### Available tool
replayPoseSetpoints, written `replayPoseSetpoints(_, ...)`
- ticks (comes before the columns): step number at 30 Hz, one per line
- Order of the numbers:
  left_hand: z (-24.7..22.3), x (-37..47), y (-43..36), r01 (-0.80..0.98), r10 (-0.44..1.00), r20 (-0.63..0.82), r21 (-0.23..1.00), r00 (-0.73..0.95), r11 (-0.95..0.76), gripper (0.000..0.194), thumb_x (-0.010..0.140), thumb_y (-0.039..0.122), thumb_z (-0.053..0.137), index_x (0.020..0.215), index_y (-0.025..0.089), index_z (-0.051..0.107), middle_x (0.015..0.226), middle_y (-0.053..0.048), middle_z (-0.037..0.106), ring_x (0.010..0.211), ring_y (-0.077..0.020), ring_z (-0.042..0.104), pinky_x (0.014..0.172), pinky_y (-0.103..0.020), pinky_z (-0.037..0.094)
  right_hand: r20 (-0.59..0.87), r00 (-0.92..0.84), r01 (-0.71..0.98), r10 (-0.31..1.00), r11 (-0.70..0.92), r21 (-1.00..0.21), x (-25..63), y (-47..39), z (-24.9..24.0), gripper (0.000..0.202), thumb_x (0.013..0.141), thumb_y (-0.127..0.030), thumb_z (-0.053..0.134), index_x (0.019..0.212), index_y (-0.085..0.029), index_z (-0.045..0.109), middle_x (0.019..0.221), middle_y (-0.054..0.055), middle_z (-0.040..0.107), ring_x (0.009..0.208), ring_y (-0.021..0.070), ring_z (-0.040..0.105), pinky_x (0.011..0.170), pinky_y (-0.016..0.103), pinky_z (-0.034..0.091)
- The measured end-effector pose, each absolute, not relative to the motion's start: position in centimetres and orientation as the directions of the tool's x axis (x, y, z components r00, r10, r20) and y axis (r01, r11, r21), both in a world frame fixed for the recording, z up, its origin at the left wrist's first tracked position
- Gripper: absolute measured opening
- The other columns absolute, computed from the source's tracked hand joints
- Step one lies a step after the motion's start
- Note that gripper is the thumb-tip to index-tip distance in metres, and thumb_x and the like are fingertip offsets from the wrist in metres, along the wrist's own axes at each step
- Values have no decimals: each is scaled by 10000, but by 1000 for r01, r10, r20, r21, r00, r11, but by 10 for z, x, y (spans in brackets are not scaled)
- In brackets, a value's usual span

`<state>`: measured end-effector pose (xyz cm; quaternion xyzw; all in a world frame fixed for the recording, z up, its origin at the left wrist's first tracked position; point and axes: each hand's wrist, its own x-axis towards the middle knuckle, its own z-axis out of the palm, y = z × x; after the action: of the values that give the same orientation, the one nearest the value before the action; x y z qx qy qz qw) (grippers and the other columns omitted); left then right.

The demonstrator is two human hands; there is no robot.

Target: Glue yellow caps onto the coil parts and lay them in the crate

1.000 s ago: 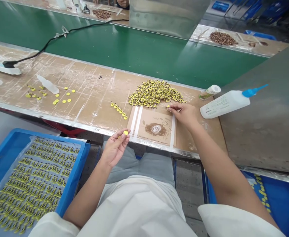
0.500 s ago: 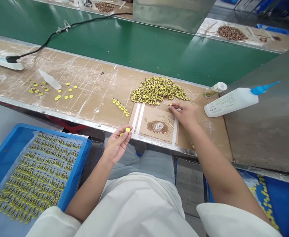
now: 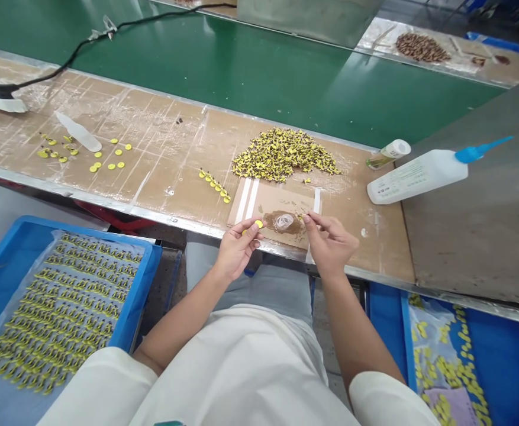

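My left hand [image 3: 237, 248] pinches a round yellow disc [image 3: 258, 224] between thumb and fingertip, with another bit of yellow showing lower in the fingers. My right hand [image 3: 332, 242] is closed in a pinch at the right side of a cardboard pad [image 3: 268, 198]. What its fingertips hold is too small to make out. Between the hands, a small clear cap [image 3: 284, 222] sits in a wet brown patch on the pad. Behind the pad lies a heap of small yellow-and-brown pieces [image 3: 286, 155], one loose piece [image 3: 306, 181] lying at its front.
A row of assembled pieces [image 3: 215, 186] lies left of the pad. Farther left are loose yellow discs [image 3: 112, 167] and a white bottle [image 3: 78, 132]. A blue-tipped bottle [image 3: 419, 176] and small tube [image 3: 389, 155] lie right. Blue trays [image 3: 150, 266] flank me below the table.
My right hand has drawn back from the front of the heap to the pad's right side. My left hand has moved right with the yellow disc, closer to the wet patch.
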<state>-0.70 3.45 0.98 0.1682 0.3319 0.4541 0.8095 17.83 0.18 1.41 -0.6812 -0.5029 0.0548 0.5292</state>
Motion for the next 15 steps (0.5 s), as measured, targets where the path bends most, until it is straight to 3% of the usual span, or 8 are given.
replayPoseSetpoints(7, 7, -13, 34, -635, 847, -364, 560, 388, 532, 261, 770, 229, 719, 1019, 149, 710, 1010, -69, 688, 572, 6, 433, 485, -117, 344, 557, 403, 815, 726, -9, -579, 175, 3, -9, 193, 846, -408, 612, 945, -283, 719, 887, 40, 742, 822, 214, 668, 906, 455, 495)
replayPoseSetpoints(15, 6, -17, 35, -618, 819, -351, 538, 454, 573, 277, 757, 232, 733, 1017, 139, 708, 1006, -81, 682, 570, -2, 417, 480, -136, 333, 748, 255, 917, 613, 92, -387, 175, 7, -22, 149, 830, -260, 669, 972, -271, 712, 870, 1, 748, 880, 204, 665, 866, 426, 476)
